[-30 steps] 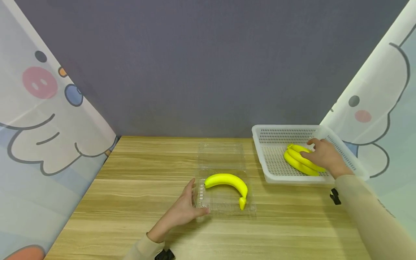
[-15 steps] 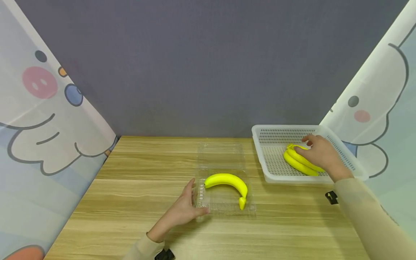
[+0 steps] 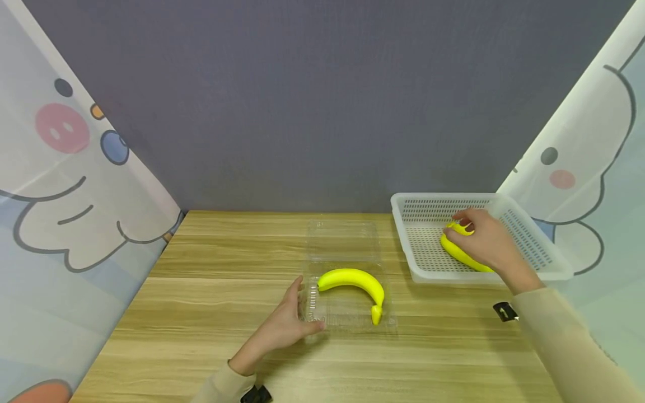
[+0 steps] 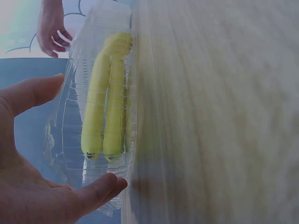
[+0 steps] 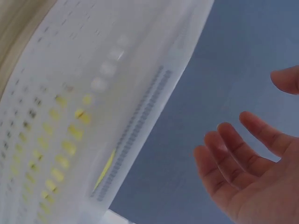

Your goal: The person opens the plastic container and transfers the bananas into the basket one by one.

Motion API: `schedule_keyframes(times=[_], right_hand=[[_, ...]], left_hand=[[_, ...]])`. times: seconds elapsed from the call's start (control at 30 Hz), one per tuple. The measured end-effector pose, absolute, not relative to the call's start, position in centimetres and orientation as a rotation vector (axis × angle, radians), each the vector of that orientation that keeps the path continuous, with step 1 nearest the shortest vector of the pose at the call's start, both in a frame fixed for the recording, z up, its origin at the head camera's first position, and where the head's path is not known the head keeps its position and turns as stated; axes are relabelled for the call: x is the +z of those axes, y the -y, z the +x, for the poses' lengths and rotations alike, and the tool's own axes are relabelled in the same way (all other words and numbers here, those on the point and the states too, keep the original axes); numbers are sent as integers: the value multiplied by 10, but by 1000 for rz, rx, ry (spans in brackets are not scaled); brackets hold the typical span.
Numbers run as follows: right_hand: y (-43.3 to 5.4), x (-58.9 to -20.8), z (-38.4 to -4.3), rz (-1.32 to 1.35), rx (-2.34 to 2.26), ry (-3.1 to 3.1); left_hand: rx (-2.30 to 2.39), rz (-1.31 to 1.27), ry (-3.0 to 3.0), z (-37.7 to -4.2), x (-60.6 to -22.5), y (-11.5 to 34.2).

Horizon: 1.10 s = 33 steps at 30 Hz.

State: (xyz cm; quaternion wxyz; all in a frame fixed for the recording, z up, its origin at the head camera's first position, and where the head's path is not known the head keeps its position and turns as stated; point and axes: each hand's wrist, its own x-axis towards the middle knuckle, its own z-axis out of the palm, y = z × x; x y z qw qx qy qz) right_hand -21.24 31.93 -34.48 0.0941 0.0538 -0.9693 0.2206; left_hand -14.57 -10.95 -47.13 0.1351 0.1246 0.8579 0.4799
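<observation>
On the table, a clear plastic clamshell box (image 3: 347, 320) lies with its lid (image 3: 342, 242) folded back. A yellow banana (image 3: 353, 276) curves inside it; from the side, the left wrist view shows two bananas (image 4: 96, 109) against each other in the box. My left hand (image 3: 282, 326) is spread at the box's left side, thumb at the near corner, fingers extended. Over a white perforated basket (image 3: 427, 276) hovers my right hand (image 3: 486, 243), partly hiding the yellow bananas (image 3: 461, 254) there. In the right wrist view its loosely bent fingers (image 5: 233, 149) hold nothing.
The basket stands at the table's back right, beside a side panel (image 3: 579, 140) printed with cartoon figures. A dark grey partition (image 3: 322, 112) rises behind the table. Wood-grain tabletop (image 3: 216, 268) surrounds the box.
My right hand has moved left over the basket and covers more of the bananas. The left hand, the box and the banana in it have stayed put.
</observation>
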Motion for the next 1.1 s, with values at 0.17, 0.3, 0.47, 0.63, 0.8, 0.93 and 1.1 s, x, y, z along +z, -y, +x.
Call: schedule_keyframes(times=[0.17, 0.3, 0.47, 0.63, 0.8, 0.93, 1.1], right_hand=[[-303, -342, -206, 232, 667, 2829], [-293, -342, -201, 277, 674, 2794], [-279, -345, -197, 317, 696, 2778], [-266, -348, -191, 331, 703, 2771], [-253, -349, -186, 364, 705, 2731], [-245, -349, -184, 395, 713, 2701], [-232, -347, -183, 431, 732, 2661]], left_hand=[[1388, 363, -2482, -146, -473, 109], [1385, 361, -2481, -146, -473, 108], [1386, 346, -2486, -146, -472, 108], [1381, 337, -2494, -146, -473, 108], [1366, 334, -2511, -146, -472, 108], [1365, 343, -2508, -146, -471, 107], [1371, 344, -2494, -146, -470, 107]])
